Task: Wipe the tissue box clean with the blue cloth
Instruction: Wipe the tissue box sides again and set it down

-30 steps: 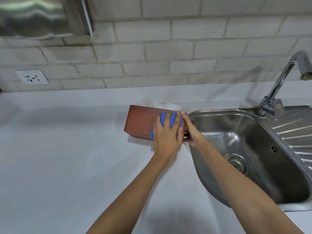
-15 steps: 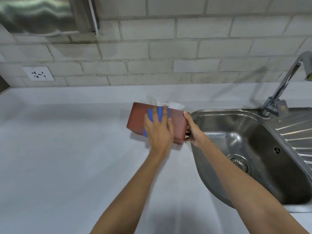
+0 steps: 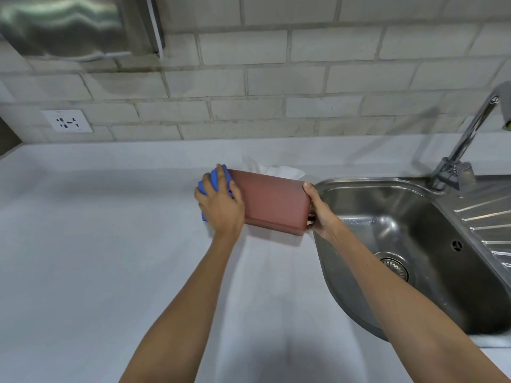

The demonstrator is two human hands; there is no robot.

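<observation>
The tabletop (image 3: 83, 258) was a plain white surface running back to a pale brick wall. A reddish-brown tissue box (image 3: 273, 204) stood on it, tipped toward the camera so that its far edge was raised, with 1 white tissue (image 3: 282, 171) showing behind its top edge. Just right of the box, a stainless steel sink (image 3: 414, 183) was set into the tabletop, its ribbed drainer (image 3: 492, 217) at the far right.

tissue box (image 3: 272, 202): was reddish-brown
cloth (image 3: 214, 181): was blue
tissue (image 3: 279, 171): was white
counter (image 3: 83, 244): was pale grey
sink (image 3: 431, 275): was silver
</observation>
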